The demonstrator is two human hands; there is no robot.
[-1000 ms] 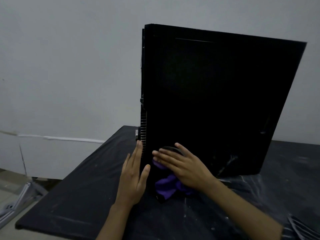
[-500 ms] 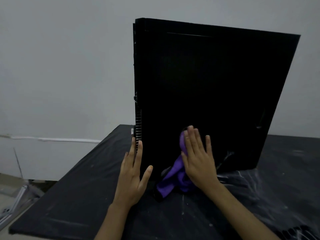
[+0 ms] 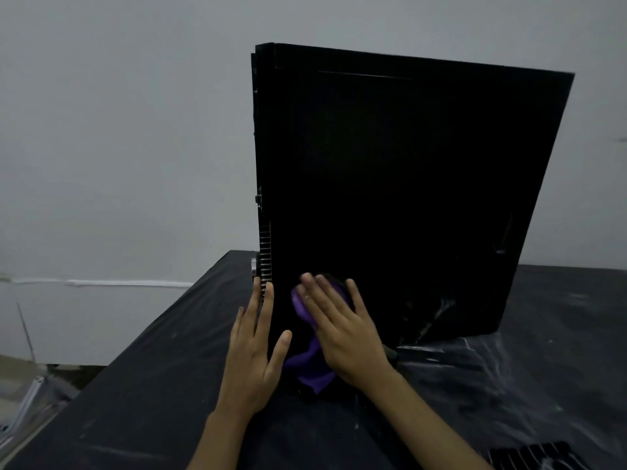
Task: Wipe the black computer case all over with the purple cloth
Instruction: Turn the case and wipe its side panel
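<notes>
The black computer case (image 3: 407, 184) stands upright on the black-covered table (image 3: 135, 385), its broad side panel facing me. My right hand (image 3: 342, 330) lies flat with straight fingers on the purple cloth (image 3: 310, 361), pressing it against the lower left part of that panel. Part of the cloth hangs down to the table below my palm. My left hand (image 3: 254, 351) rests open along the case's near left edge, fingers pointing up beside the vent slots, thumb on the side panel.
A grey wall (image 3: 118, 147) rises behind the table. The table cover is streaked with white dust to the right (image 3: 492, 368). A black grille-like part (image 3: 532, 457) lies at the bottom right. Metal framing (image 3: 27, 401) stands on the floor at left.
My right hand has slid the cloth leftward and slightly up on the lower panel, fingers now angled up-left. My left hand stays on the case's edge.
</notes>
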